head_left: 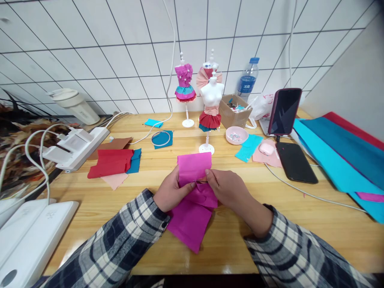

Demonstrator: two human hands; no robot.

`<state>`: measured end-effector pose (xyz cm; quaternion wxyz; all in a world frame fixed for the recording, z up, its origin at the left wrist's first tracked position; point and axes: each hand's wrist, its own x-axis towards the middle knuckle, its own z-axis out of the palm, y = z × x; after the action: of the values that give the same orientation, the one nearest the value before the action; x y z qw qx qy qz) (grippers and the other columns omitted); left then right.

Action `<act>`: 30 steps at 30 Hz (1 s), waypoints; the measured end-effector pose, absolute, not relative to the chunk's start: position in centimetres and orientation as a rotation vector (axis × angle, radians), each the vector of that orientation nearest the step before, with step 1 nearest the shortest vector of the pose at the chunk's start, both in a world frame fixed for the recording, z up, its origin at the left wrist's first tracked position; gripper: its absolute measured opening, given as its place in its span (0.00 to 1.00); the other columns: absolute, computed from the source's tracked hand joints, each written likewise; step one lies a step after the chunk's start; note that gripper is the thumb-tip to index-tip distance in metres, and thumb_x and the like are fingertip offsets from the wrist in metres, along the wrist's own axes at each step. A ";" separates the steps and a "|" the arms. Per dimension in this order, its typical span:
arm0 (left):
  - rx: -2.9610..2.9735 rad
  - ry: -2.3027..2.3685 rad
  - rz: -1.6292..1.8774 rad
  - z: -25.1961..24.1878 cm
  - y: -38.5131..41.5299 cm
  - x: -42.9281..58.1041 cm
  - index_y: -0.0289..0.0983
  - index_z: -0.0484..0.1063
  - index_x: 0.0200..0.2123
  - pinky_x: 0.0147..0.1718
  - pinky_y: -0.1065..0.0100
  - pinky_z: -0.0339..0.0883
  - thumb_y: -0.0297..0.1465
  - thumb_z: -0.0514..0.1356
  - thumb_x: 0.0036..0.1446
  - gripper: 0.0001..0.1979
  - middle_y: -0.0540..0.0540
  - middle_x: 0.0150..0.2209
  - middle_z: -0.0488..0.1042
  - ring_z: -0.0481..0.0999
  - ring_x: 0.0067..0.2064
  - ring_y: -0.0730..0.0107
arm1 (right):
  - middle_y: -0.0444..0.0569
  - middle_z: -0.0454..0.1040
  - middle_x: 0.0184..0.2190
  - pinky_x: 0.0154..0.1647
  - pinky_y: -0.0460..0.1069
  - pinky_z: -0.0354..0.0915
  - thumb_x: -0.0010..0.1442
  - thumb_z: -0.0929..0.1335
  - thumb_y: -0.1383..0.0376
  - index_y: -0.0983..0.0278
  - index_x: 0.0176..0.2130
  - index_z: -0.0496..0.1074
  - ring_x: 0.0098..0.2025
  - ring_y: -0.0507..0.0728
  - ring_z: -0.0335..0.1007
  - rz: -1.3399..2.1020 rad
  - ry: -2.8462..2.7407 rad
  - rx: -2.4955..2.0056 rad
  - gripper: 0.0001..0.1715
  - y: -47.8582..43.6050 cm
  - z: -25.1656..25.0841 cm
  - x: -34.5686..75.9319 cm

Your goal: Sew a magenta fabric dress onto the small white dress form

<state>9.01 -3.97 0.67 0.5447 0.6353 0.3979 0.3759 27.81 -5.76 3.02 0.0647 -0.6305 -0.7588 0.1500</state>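
Note:
A strip of magenta crepe paper (192,216) lies on the wooden table (240,248) in front of me, its far end folded up. My left hand (171,193) pinches the paper's left side at the fold. My right hand (229,190) pinches it from the right, fingertips meeting at the crease. Both arms wear plaid sleeves. Just beyond the paper stands a small white mannequin (211,105) in a red paper skirt, with a second one (185,85) dressed in magenta and blue behind it.
Red, brown and blue paper pieces (112,162) lie at the left by a white power strip (78,147). A pink bowl (237,135), cardboard box (234,110), water bottle (248,79), two phones (295,162) and large teal sheets (339,156) fill the right.

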 end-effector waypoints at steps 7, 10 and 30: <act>1.457 0.921 0.875 0.5 -4.0 9.1 0.34 0.62 0.56 0.54 0.54 0.66 0.34 0.67 0.52 0.30 0.37 0.55 0.73 0.72 0.56 0.52 | 0.49 0.77 0.31 0.27 0.50 0.45 0.71 0.49 0.56 0.61 0.34 0.71 0.32 0.56 0.71 0.490 -2.301 -1.848 0.30 -5.9 2.7 27.5; 1.429 0.892 0.883 0.3 -4.1 9.1 0.34 0.62 0.56 0.55 0.53 0.66 0.33 0.67 0.52 0.30 0.36 0.56 0.72 0.72 0.56 0.51 | 0.49 0.77 0.31 0.28 0.50 0.46 0.71 0.49 0.56 0.61 0.34 0.71 0.32 0.56 0.71 0.502 -2.280 -1.854 0.30 -5.9 2.7 27.4; 1.329 0.810 0.887 1.1 -4.0 9.1 0.36 0.57 0.62 0.51 0.61 0.69 0.36 0.64 0.56 0.33 0.38 0.54 0.74 0.75 0.53 0.56 | 0.48 0.78 0.32 0.28 0.50 0.46 0.71 0.50 0.56 0.60 0.36 0.71 0.33 0.56 0.72 0.405 -2.273 -1.886 0.28 -5.6 2.8 27.9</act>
<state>9.06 -4.04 1.10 0.6249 0.5793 0.3529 0.3864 27.90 -5.63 2.77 0.0803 -0.6305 -0.7600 0.1356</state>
